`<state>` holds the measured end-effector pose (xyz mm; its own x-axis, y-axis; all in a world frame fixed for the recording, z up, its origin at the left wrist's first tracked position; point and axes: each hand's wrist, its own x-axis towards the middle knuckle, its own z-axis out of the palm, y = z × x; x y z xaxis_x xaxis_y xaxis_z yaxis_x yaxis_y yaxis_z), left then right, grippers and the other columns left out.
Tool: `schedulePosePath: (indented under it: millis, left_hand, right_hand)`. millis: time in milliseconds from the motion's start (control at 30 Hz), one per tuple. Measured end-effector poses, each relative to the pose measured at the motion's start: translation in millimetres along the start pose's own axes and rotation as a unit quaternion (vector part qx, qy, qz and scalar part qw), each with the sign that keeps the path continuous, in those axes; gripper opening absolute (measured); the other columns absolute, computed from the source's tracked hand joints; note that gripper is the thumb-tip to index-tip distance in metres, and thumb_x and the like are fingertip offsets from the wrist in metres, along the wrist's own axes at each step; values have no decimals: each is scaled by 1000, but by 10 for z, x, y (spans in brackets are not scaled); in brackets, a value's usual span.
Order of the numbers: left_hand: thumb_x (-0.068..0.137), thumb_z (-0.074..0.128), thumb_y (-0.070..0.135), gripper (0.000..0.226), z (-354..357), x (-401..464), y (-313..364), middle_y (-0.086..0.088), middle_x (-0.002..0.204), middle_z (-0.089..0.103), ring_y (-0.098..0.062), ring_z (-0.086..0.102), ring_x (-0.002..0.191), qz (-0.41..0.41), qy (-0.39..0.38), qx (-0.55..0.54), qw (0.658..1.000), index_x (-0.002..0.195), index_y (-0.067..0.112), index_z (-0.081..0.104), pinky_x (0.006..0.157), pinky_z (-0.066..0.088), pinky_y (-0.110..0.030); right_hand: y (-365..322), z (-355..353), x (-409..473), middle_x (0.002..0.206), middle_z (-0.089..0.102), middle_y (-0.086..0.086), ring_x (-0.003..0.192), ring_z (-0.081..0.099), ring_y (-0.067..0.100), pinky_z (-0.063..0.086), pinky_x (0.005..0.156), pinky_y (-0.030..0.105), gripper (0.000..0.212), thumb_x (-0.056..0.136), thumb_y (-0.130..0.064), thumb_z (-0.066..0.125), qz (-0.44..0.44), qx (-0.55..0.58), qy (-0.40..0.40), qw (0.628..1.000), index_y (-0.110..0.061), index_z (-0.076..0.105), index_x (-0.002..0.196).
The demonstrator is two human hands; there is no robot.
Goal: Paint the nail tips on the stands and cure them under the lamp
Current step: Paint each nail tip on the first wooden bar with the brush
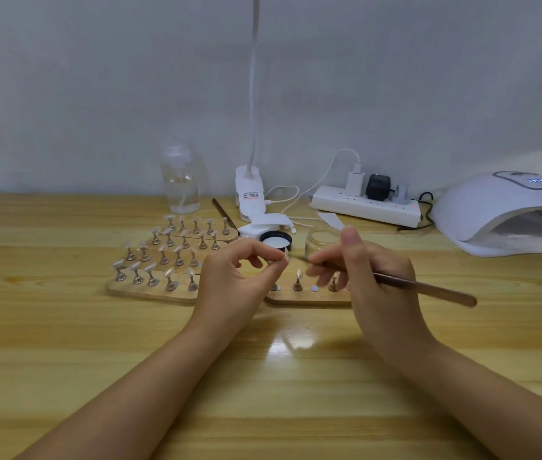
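I'm pinching a nail tip [285,257] in my left hand [236,277], my right hand [372,273] gripping the brush [428,287] (steadying for thin strokes).

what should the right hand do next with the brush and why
Probably bring the brush tip onto the nail tip and stroke it. The left hand pinches that nail tip up between its fingers, and the right hand grips the brush with its working end pointing at it, close by. Whether the bristles already touch is unclear.
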<state>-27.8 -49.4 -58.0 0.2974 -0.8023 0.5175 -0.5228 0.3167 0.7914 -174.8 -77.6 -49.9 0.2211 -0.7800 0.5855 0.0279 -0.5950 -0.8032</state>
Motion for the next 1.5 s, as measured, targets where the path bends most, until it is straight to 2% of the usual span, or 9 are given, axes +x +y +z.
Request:
schedulePosePath:
  millis: [167, 300, 433, 567, 700, 833, 967, 1367, 1500]
  left_hand:
    - [72, 74, 14, 18, -4, -4, 14, 14, 70, 64, -2, 54, 72, -2, 2, -6, 1000, 69, 29, 66, 73, 36, -13]
    - [71, 75, 12, 20, 3, -1, 12, 13, 70, 64, -4, 54, 72, 3, 6, -3, 1000, 68, 29, 66, 68, 37, -7]
    - [70, 76, 9, 21, -2, -7, 23, 12, 71, 65, -5, 56, 72, 13, 5, -11, 1000, 68, 28, 66, 68, 36, -3]
    - [70, 75, 5, 20, 5, 3, 17, 1, 73, 66, -8, 56, 75, 22, 1, -19, 1000, 69, 23, 67, 61, 40, -2]
    - [71, 75, 12, 16, 9, 6, 10, 10, 71, 66, -3, 56, 73, 12, -2, -10, 1000, 69, 26, 67, 68, 35, -2]
    - [71, 75, 15, 16, 10, 8, -7, 13, 70, 65, -3, 56, 72, 5, -2, -8, 1000, 69, 28, 67, 72, 35, -6]
    - [71, 75, 16, 15, 10, 4, -12, 13, 70, 66, -2, 56, 71, 3, -2, -10, 1000, 69, 28, 67, 72, 35, -8]
    - [70, 76, 15, 19, 17, 10, -37, 12, 70, 66, -2, 55, 70, 7, 10, -7, 1000, 68, 31, 66, 72, 35, -9]
    - [70, 76, 15, 18, 21, 9, -37, 14, 67, 65, 1, 55, 69, 10, 9, -8, 1000, 67, 31, 66, 71, 35, -7]
  right_hand:
    - [-9, 5, -9, 56, 67, 5, 49, 61, 8, 43, 51, 11, 49, 91, -43, 41, 25, 18, -1, 1000, -13, 69, 64]
    - [-16, 3, 20, 66, 70, 1, 61, 65, 7, 45, 57, 13, 41, 90, -44, 40, 5, -9, 5, 1000, -18, 69, 76]
    - [-36, 5, 3, 54, 66, 6, 48, 61, 15, 47, 50, 16, 52, 91, -49, 41, 42, 29, 12, 999, -19, 69, 59]
    - [-17, 1, 30, 66, 70, 0, 57, 64, 8, 45, 54, 13, 45, 92, -47, 39, 21, 9, 13, 1000, -20, 69, 71]
    - [-12, 9, 15, 54, 66, 5, 47, 60, 12, 45, 50, 14, 51, 89, -47, 40, 42, 40, 10, 998, -18, 69, 59]
    - [3, 0, 36, 67, 70, 0, 59, 64, 7, 45, 55, 12, 43, 92, -44, 39, 16, 17, 12, 1000, -19, 69, 72]
    - [-11, 1, 14, 56, 67, 6, 48, 61, 13, 46, 50, 15, 51, 91, -45, 40, 44, 41, 1, 998, -17, 69, 61]
    - [-9, 20, 14, 67, 69, 2, 56, 62, 9, 45, 54, 16, 38, 92, -40, 42, 3, -9, 5, 1000, -18, 68, 75]
    - [-7, 16, -11, 55, 67, 4, 48, 61, 11, 47, 50, 16, 44, 91, -38, 42, 9, 30, 14, 999, -16, 68, 63]
